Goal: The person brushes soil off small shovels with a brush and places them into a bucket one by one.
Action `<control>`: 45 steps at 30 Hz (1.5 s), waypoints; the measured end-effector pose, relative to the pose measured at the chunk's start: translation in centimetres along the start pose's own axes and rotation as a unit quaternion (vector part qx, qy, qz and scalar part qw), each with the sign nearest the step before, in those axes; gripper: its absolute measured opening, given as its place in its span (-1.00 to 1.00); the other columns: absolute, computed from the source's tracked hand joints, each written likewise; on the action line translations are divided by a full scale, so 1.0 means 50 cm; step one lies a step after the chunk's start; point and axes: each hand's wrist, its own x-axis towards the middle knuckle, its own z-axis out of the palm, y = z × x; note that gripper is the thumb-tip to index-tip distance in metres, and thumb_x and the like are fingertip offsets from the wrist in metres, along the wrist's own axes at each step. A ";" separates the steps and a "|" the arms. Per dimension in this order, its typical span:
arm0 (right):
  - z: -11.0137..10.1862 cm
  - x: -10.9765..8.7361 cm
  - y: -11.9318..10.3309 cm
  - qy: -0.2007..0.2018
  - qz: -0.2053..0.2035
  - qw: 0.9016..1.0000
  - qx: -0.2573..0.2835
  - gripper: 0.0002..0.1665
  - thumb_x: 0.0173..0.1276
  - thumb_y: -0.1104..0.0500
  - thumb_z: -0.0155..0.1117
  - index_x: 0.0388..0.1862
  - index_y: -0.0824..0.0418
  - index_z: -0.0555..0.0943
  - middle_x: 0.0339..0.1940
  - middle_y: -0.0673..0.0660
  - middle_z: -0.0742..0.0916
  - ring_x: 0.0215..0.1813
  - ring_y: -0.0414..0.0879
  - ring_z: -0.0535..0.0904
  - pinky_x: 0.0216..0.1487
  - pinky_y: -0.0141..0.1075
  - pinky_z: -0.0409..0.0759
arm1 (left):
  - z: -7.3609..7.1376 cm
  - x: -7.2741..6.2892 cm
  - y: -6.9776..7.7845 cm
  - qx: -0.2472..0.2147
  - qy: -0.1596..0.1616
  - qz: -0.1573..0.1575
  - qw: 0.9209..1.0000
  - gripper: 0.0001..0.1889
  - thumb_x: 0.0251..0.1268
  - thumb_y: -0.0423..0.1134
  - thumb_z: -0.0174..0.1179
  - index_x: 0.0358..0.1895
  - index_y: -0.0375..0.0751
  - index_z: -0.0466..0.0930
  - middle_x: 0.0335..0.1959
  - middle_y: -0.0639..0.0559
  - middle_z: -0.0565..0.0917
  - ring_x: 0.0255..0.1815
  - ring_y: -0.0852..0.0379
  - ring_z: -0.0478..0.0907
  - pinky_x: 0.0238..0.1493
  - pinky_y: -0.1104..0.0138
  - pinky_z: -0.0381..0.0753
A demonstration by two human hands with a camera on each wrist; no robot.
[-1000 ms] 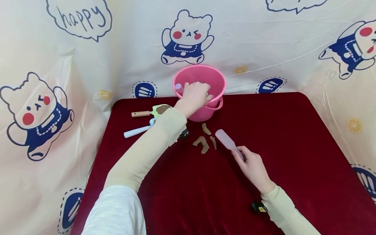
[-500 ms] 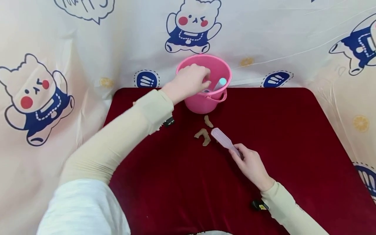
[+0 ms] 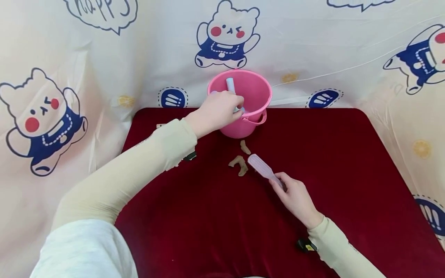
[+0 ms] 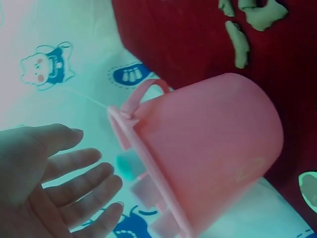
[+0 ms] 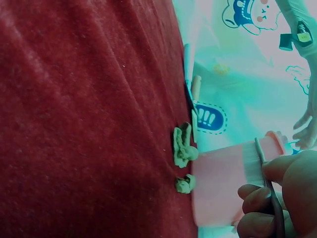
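My left hand (image 3: 219, 110) is over the near-left rim of a pink bucket (image 3: 238, 129). In the left wrist view its fingers (image 4: 81, 183) are spread loosely beside the bucket's mouth, with no object between them. Several handle ends stick out there, one of them a teal handle end (image 4: 130, 164). A light-blue handle (image 3: 230, 85) leans inside the bucket. My right hand (image 3: 294, 197) grips the handle of a pale purple brush (image 3: 260, 166). The brush head is held beside brown clay-like pieces (image 3: 239, 164); its pale bristles (image 5: 251, 166) show in the right wrist view.
My left sleeve hides most of the tools left of the bucket; a wooden handle (image 5: 196, 88) and a blue handle (image 5: 188, 64) show in the right wrist view. Dark red cloth (image 3: 215, 224) covers the table. A printed curtain (image 3: 295, 46) hangs close behind the bucket.
My left hand has shifted left over the bucket, and its arm now covers the tools beside it. A light-blue handle shows in the bucket. The brush has moved slightly left, partly covering a clay-like piece.
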 end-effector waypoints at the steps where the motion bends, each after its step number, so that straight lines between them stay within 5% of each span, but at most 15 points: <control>1: 0.001 -0.001 -0.001 0.003 0.000 1.000 0.000 -0.89 0.52 0.17 0.34 -0.05 0.14 0.68 -0.57 -0.15 0.56 -0.60 -0.34 0.29 -0.57 -0.39 0.37 | 0.001 -0.006 -0.003 -0.006 0.006 0.000 1.000 -0.83 0.54 -0.18 0.16 -0.09 -0.21 0.66 -0.23 -0.07 0.74 -0.21 -0.02 0.68 -0.09 0.15 0.67; 11: 0.007 0.000 -0.002 0.013 -0.014 1.000 -0.002 -0.89 0.47 0.22 0.38 -0.07 0.16 0.67 -0.59 -0.14 0.54 -0.62 -0.33 0.28 -0.59 -0.39 0.36 | 0.030 -0.103 -0.052 -0.024 0.049 -0.022 0.998 -0.81 0.53 -0.15 0.20 -0.05 -0.19 0.66 -0.33 -0.06 0.63 -0.28 0.00 0.54 -0.23 0.21 0.60; 18: 0.014 0.005 -0.006 0.011 -0.006 1.000 0.022 -0.89 0.51 0.20 0.35 -0.05 0.15 0.69 -0.56 -0.16 0.58 -0.60 -0.32 0.32 -0.57 -0.39 0.39 | 0.058 -0.167 -0.095 -0.064 0.032 -0.081 0.994 -0.84 0.51 -0.14 0.25 -0.06 -0.12 0.71 -0.31 -0.01 0.71 -0.31 0.02 0.59 -0.21 0.12 0.68; 26: 0.015 0.003 -0.002 0.017 0.008 1.000 0.016 -0.90 0.51 0.19 0.35 -0.06 0.14 0.69 -0.59 -0.16 0.54 -0.60 -0.29 0.31 -0.56 -0.38 0.38 | 0.120 -0.220 -0.192 -0.043 0.005 -0.094 0.995 -0.81 0.50 -0.19 0.24 -0.02 -0.19 0.74 -0.25 -0.05 0.77 -0.30 -0.01 0.67 -0.22 0.01 0.70; 32: 0.002 -0.010 0.003 0.019 0.025 0.999 0.011 -0.89 0.54 0.14 0.32 -0.04 0.11 0.68 -0.59 -0.16 0.53 -0.63 -0.30 0.29 -0.60 -0.38 0.37 | 0.180 -0.249 -0.286 -0.054 -0.044 -0.159 0.985 -0.75 0.46 -0.18 0.24 0.04 -0.25 0.68 -0.05 -0.17 0.73 -0.16 -0.13 0.67 -0.16 -0.10 0.67; 36: -0.005 -0.017 0.008 0.028 0.033 0.999 0.008 -0.90 0.53 0.16 0.34 -0.05 0.10 0.68 -0.60 -0.17 0.53 -0.64 -0.30 0.28 -0.60 -0.38 0.36 | 0.212 -0.264 -0.346 -0.058 -0.024 -0.195 0.979 -0.59 0.44 -0.22 0.25 0.24 -0.36 0.53 0.16 -0.38 0.57 0.05 -0.31 0.57 0.02 -0.20 0.59; 45: 0.009 -0.008 0.003 0.010 0.018 1.000 0.017 -0.90 0.52 0.15 0.35 -0.05 0.09 0.67 -0.59 -0.18 0.53 -0.63 -0.30 0.31 -0.57 -0.38 0.39 | 0.254 -0.321 -0.408 -0.023 -0.041 -0.221 0.974 -0.63 0.37 -0.25 0.28 0.13 -0.41 0.57 -0.08 -0.40 0.58 -0.11 -0.37 0.59 -0.17 -0.26 0.59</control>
